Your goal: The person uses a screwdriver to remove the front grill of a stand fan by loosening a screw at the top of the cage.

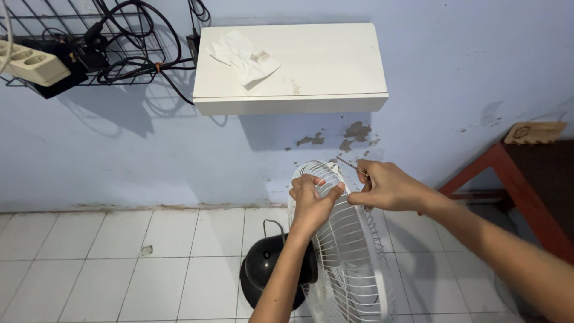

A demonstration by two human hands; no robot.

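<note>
Both hands sit at twelve o'clock on the white fan guard (350, 257), standing on the floor; my left hand (313, 200) grips its wires; my right hand (387, 186) pinches a thin tool (351, 166); I judge the guard not yet off.

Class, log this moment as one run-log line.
left hand: grips fan guard top rim | right hand: holds thin tool at rim | floor: black fan base

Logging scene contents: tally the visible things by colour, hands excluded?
White: 4 – fan grille, shelf, glove, power strip
Black: 3 – fan motor housing, wire rack, cables
Red: 1 – table frame
Total: 8
</note>
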